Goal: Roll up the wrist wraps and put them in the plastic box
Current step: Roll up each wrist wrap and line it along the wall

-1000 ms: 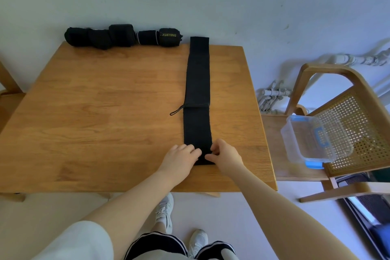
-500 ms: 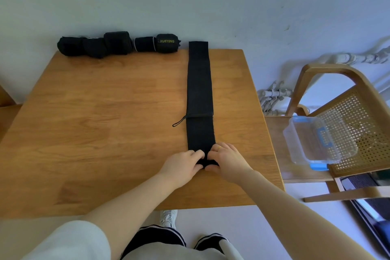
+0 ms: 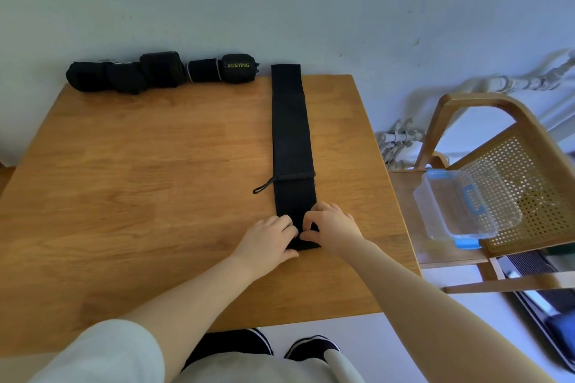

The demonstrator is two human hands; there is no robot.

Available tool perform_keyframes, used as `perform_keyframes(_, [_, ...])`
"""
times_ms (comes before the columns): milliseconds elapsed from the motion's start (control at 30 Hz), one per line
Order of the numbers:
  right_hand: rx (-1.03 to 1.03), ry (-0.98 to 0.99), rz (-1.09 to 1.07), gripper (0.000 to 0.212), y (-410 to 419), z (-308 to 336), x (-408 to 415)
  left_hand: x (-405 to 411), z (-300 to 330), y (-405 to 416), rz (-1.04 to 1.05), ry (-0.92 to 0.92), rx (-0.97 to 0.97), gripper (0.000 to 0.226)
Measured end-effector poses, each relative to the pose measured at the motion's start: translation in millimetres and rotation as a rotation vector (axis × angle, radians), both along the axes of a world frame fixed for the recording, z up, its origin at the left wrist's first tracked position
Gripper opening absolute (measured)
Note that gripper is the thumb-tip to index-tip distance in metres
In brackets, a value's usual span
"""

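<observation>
Wooden worktop (image 3: pixel 155 183) carries 1 long black fabric wrist wrap (image 3: pixel 291 146) laid flat, its near end pinched by left hand (image 3: pixel 267 242) and right hand (image 3: pixel 334 227); rolling is starting, so next roll forward evenly before reaching the clear plastic box (image 3: pixel 466 205) on the chair (image 3: pixel 529 146) at right.

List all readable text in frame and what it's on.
"XUEYING": in yellow-green letters on the rolled black wrap at the right end of the row along the table's far edge.
Nothing else is readable: no print shows on the flat wrap or the plastic box.
</observation>
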State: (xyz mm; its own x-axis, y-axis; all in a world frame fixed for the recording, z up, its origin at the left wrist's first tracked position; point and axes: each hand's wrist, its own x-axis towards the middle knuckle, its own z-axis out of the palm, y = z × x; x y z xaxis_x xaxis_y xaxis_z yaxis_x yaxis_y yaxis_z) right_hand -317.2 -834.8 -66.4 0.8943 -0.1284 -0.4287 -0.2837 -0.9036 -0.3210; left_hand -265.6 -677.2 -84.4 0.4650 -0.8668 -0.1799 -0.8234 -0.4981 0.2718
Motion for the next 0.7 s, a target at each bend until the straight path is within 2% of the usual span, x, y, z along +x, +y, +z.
perform_keyframes(233, [0.049,-0.02,0.062,0.037,-8,2,0,12,2,-3,0.09,0.098,-0.065,0.039])
perform_keyframes(333, [0.059,0.022,0.023,0.034,-11,8,6,22,5,-11,0.147,0.136,-0.097,0.035])
perform_keyframes(433, [0.035,0.023,-0.026,0.034,-7,7,14,29,7,-15,0.101,0.043,-0.105,0.03])
perform_keyframes(567, [0.008,0.025,-0.133,0.033,-5,2,23,33,5,-12,-0.012,-0.07,-0.008,0.043])
perform_keyframes(633, [-0.013,-0.042,-0.16,0.028,-3,2,25,37,4,-11,-0.018,-0.091,0.036,0.046])
perform_keyframes(700, [-0.082,-0.132,-0.085,0.022,1,2,26,41,3,-11,0.007,-0.077,0.048,0.045])
